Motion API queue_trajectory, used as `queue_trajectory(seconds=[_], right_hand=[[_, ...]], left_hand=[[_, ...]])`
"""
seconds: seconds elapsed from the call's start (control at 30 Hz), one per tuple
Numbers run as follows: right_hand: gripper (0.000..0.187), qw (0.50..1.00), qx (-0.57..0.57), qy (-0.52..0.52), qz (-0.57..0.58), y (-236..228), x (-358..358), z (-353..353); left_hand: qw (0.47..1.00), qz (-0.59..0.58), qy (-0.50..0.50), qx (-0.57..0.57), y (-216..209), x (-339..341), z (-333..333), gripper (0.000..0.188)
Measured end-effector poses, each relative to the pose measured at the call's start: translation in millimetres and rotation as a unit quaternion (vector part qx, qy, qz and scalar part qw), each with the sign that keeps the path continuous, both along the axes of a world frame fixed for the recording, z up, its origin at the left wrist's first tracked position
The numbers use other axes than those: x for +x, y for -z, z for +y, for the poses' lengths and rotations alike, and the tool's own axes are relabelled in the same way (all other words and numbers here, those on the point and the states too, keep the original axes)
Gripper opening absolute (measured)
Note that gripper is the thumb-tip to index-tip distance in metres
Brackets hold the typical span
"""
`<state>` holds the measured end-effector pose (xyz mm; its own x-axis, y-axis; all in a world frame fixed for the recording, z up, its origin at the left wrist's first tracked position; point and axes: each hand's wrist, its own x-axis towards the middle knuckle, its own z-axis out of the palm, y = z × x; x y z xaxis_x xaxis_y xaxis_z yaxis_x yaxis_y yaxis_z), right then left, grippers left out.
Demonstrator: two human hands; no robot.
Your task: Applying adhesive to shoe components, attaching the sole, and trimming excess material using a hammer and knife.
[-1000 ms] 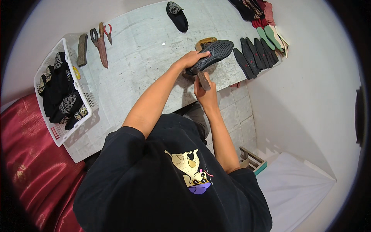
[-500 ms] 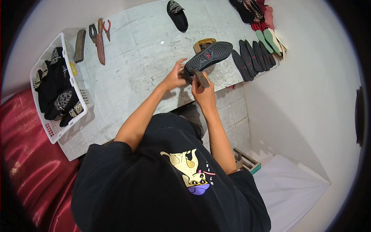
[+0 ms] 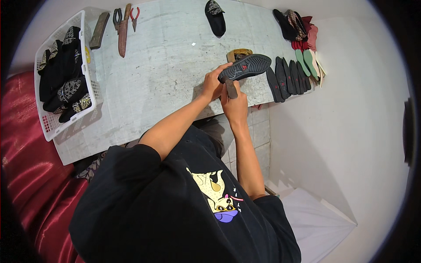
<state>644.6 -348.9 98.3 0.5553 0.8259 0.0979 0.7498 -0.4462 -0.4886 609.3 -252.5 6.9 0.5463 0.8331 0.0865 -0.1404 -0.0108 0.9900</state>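
Observation:
A black shoe [image 3: 247,68] is turned sole up above the table, its ridged rubber sole facing me and its toe pointing to the right. My left hand [image 3: 213,85] grips its near left end, fingers along the edge. Just beside it, my right hand [image 3: 234,106] is closed around a worn brown bar-like tool [image 3: 231,89]; its upper end lies against the near end of the sole. My hand hides the rest of the tool. Behind the shoe sits a tan block-like thing [image 3: 232,55], partly covered by it.
Black soles [image 3: 285,76] line the table's right edge, near green insoles [image 3: 304,61]. A finished black shoe [image 3: 215,19] lies at the back. On the left are a white basket [image 3: 97,90] of patterned shoes, a dark whetstone-like bar [image 3: 100,30], a sheathed knife [image 3: 123,39] and red pliers [image 3: 134,19].
My left hand has closed from spread fingers onto the shoe's near end. The whole view has shifted, so the table's things sit differently in the picture. The right hand keeps its hold.

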Motion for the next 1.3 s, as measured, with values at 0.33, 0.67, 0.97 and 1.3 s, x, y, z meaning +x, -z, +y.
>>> queue_trajectory(seconds=[0.33,0.67,0.97,1.3], right_hand=[[0.016,1.0,-0.023,-0.01,0.002,-7,-2,12],[0.013,1.0,0.022,0.007,0.019,-5,6,20],[0.017,0.999,0.021,-0.026,0.011,-4,13,26],[0.02,0.999,0.027,-0.027,0.013,-6,18,26]], left_hand=[[0.998,0.024,0.022,-0.056,0,-3,-1,0.072],[0.999,-0.016,-0.027,-0.013,1,1,-5,0.057],[0.996,-0.037,-0.013,-0.076,5,1,-2,0.056],[0.997,-0.005,-0.03,-0.069,2,2,-7,0.049]])
